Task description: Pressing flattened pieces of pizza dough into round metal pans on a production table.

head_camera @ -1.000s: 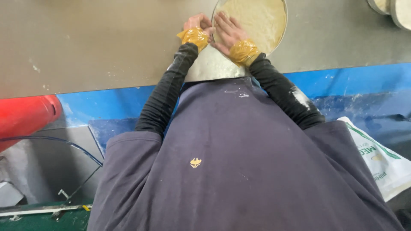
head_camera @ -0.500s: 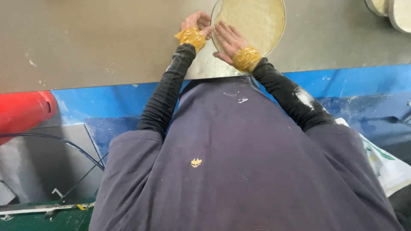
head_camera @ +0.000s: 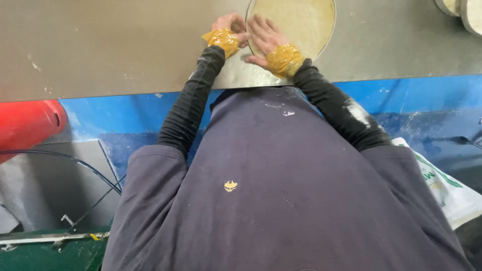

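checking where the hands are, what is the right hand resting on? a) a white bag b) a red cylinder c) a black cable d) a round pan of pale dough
d: the right hand lies flat on the pale dough in the round pan on the grey table, with the left hand at the pan's left rim.

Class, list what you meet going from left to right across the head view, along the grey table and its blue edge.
Red cylinder → left hand → right hand → round pan → white rounded containers at the top right corner.
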